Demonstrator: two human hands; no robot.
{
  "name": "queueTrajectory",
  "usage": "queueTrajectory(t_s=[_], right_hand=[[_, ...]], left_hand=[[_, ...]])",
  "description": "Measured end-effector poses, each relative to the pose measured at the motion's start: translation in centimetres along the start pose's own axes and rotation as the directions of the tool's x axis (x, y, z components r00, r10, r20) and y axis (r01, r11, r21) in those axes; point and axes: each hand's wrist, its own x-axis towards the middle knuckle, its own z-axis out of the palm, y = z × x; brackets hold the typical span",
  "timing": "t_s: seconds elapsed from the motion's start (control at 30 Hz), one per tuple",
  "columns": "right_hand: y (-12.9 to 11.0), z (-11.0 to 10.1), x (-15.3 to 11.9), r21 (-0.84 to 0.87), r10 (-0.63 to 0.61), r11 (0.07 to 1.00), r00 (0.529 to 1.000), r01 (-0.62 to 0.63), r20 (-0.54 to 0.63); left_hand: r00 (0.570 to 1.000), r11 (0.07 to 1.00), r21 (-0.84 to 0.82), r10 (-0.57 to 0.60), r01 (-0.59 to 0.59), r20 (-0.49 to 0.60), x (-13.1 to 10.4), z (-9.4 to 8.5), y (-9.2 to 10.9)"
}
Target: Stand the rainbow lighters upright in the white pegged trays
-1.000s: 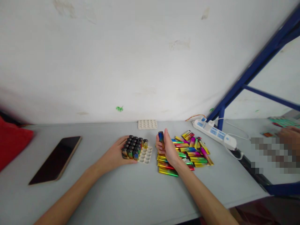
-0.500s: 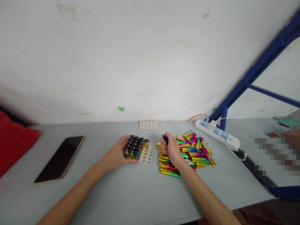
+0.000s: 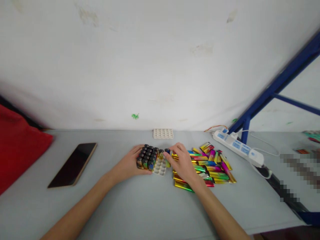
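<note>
Several black-topped lighters stand upright in rows in a white tray with round holes; holes at its right side are bare. My left hand wraps round the left side of these lighters. At the tray's right back, my right hand pinches a lighter upright near its top. Shiny gold, red, green and purple lighters lie in a loose pile beside and under my right hand.
A second white tray lies near the wall. Left are a dark phone and red cloth. A power strip with cables lies right, by a blue metal frame. Blurred items lie beyond it.
My right hand has moved a lighter left from above the pile to the tray and turned it upright. My left hand still holds the rows. The view has shifted slightly left.
</note>
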Motion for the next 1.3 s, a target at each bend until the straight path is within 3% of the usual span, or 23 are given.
queueTrajectory(t_s=[0.2, 0.4, 0.63, 0.77, 0.9, 1.03, 1.17, 1.3], right_hand=[[0.8, 0.2, -0.5, -0.030, -0.006, 1.000, 0.997, 0.009, 0.077], [0.9, 1.0, -0.9, -0.204, -0.061, 0.973, 0.976, 0.105, 0.210], [-1.1, 1.3, -0.3, -0.441, 0.091, 0.896, 0.954, 0.047, 0.286], [-0.2, -0.4, 0.3, -0.404, 0.107, 0.915, 0.947, 0.026, 0.304], [2.6, -3.6, 0.8, -0.433, 0.132, 0.901, 0.972, -0.036, 0.195], [5.0, -6.0, 0.8, -0.521, 0.257, 0.847, 0.940, -0.106, 0.226], [5.8, -6.6, 0.8, -0.511, 0.313, 0.851, 0.899, -0.123, 0.306], [6.4, -5.9, 0.7, -0.510, 0.296, 0.849, 0.923, -0.135, 0.247]], left_hand=[[1.000, 1.000, -0.016, -0.006, 0.006, -0.008, 0.1, -0.1, 0.6], [1.000, 1.000, -0.021, 0.002, -0.002, -0.005, 0.1, -0.3, 0.9], [1.000, 1.000, 0.022, -0.005, 0.005, 0.003, 0.0, -0.1, 0.1], [1.000, 1.000, 0.028, 0.006, -0.006, 0.012, 0.0, -0.2, -0.1], [1.000, 1.000, 0.028, -0.010, 0.010, -0.007, -0.1, -0.2, 0.0], [1.000, 0.999, 0.040, -0.025, 0.025, -0.010, -0.2, -0.2, -0.2], [1.000, 0.999, 0.045, -0.027, 0.027, 0.003, -0.2, -0.1, -0.5], [1.000, 0.999, 0.037, -0.015, 0.015, -0.005, -0.1, 0.0, -0.9]])
